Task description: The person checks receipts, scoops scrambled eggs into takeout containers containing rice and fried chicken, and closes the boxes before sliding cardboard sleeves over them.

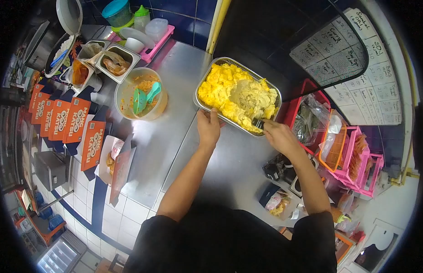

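My left hand [208, 128] is closed on the near left rim of a rectangular metal tray [202, 105]. The tray holds scrambled egg [222, 79], bright yellow at the left and along the edges, with a paler mashed patch [252, 96] toward the right. At the tray's near right corner, my right hand [279, 136] wraps around a dark utensil [257, 123] whose end looks slotted or fork-like and touches the egg. Most of its handle is hidden by my fingers.
Left of the tray stands a plastic tub [163, 102] with orange-coloured food and green spoons. Metal containers [118, 63] sit behind it. Orange printed boxes [93, 143] line the left edge. On the right are a red basket [291, 116] and pink baskets [352, 182].
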A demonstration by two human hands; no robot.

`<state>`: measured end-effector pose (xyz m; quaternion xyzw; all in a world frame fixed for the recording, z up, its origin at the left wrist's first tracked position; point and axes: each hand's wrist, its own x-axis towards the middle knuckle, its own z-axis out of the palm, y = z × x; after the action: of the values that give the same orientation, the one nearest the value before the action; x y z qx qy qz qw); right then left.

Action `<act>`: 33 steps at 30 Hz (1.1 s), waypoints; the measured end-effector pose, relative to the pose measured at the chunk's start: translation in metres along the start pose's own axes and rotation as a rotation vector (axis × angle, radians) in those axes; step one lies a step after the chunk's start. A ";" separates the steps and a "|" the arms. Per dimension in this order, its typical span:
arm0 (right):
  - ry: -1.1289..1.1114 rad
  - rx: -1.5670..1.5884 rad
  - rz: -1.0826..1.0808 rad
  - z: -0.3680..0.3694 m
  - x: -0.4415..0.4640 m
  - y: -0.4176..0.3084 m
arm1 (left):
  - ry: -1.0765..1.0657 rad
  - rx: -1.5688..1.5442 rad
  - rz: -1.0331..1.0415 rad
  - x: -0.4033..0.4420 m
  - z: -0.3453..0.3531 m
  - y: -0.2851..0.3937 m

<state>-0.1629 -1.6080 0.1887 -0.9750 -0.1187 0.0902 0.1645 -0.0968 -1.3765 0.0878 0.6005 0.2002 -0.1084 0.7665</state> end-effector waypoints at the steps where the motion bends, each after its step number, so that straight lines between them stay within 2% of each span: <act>1: -0.009 -0.005 -0.035 0.003 0.002 0.002 | 0.003 0.012 0.001 0.000 0.000 0.002; 4: -0.132 0.163 0.047 -0.001 0.013 0.008 | -0.009 0.025 0.004 0.002 -0.002 0.002; 7: -0.241 0.694 0.540 0.001 0.014 0.020 | -0.036 0.016 0.004 0.005 -0.005 0.005; 13: 0.097 1.370 0.731 0.012 -0.019 0.034 | -0.041 0.039 0.022 0.008 -0.007 -0.005; 15: 0.222 1.522 0.710 0.011 -0.034 0.038 | -0.054 -0.008 0.061 0.014 -0.008 -0.013; 17: 0.371 1.624 0.688 0.001 -0.056 0.033 | -0.017 0.072 0.043 0.017 -0.011 -0.013; 20: 0.538 1.734 0.622 -0.042 -0.125 -0.007 | -0.079 0.068 0.033 0.031 -0.021 -0.024; 23: 0.672 1.555 0.635 -0.060 -0.234 -0.057 | -0.114 0.084 0.028 0.038 -0.027 -0.027; 25: 0.800 1.414 0.763 -0.043 -0.306 -0.089 | -0.112 0.080 0.011 0.039 -0.028 -0.025; 27: 0.904 1.279 0.961 -0.014 -0.366 -0.117 | -0.113 0.095 0.012 0.035 -0.027 -0.022; 30: 1.108 0.967 1.347 0.047 -0.404 -0.139 | -0.087 0.122 0.020 0.029 -0.021 -0.015; 33: 0.651 0.070 1.169 0.120 -0.425 -0.124 | -0.114 0.125 0.013 0.029 -0.022 -0.013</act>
<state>-0.6196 -1.5688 0.1773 -0.8505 0.4877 -0.1304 0.1475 -0.0801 -1.3560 0.0592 0.6412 0.1450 -0.1497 0.7385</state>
